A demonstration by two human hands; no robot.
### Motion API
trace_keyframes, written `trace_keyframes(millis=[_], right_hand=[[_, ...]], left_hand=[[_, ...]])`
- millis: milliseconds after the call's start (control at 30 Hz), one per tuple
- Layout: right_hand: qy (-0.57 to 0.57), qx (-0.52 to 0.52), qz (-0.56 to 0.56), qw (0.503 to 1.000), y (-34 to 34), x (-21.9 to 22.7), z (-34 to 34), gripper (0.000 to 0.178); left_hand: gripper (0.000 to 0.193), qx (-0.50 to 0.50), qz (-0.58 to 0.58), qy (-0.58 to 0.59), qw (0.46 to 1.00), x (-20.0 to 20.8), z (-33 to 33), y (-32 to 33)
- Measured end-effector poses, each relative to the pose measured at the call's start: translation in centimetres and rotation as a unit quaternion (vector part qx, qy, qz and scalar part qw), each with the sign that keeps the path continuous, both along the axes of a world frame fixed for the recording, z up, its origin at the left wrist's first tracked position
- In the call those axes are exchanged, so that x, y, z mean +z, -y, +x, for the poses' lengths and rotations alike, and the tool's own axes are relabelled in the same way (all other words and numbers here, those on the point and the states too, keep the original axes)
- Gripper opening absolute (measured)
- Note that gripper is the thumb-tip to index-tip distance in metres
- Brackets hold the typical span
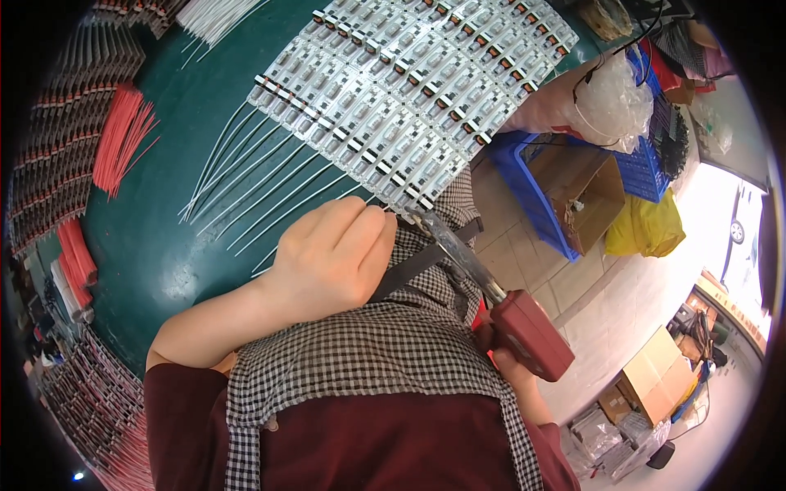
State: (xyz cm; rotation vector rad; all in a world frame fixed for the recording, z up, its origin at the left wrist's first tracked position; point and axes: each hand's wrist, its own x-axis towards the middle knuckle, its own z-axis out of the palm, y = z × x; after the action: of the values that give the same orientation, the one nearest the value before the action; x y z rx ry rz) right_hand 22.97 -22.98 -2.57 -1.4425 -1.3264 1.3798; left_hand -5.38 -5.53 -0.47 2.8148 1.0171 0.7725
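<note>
A large panel of small circuit boards (409, 90) lies on the green table and reaches over its near edge. Several thin white wires (246, 182) fan out to the left from its lower-left edge. My left hand (336, 255) is at the panel's near corner, fingers closed in a pinch; a bit of thin wire shows by the fingertips. My right hand (509, 360), partly hidden, grips a dark red soldering gun (534, 335). The gun's long metal barrel slants up left, its tip at the panel's near corner, close beside my left fingertips.
Red wires (123, 139) and a bundle of white wires (214, 18) lie on the green table (164, 237). Stacked board panels (61, 123) line the left. To the right are a blue crate (532, 196) with a cardboard box, a yellow bag (647, 227) and clear plastic bags (618, 102).
</note>
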Motion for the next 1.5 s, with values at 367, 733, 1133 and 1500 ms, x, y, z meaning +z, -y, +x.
trace_keyframes(millis=[367, 733, 1133, 1500], right_hand=[[0.029, -0.008, 0.021, 0.999, -1.0, 0.6, -0.4, 0.068], [0.14, 0.051, 0.209, 0.966, -3.3, 1.6, -1.2, 0.068], [-0.13, -0.19, -0.132, 0.964, -1.2, 1.9, -2.1, 0.056], [-0.071, -0.167, 0.003, 0.983, -5.0, 1.6, -4.6, 0.067]], left_hand=[[0.022, -0.002, -0.027, -0.003, 1.0, -0.5, 0.7, 0.5], [0.023, 0.002, -0.023, 0.003, 1.0, -0.4, 0.7, 0.3], [0.025, 0.003, -0.029, 0.022, 0.999, 0.3, 0.4, 0.5], [0.036, 0.417, -0.102, -0.121, 0.895, 2.8, -18.8, -5.3]])
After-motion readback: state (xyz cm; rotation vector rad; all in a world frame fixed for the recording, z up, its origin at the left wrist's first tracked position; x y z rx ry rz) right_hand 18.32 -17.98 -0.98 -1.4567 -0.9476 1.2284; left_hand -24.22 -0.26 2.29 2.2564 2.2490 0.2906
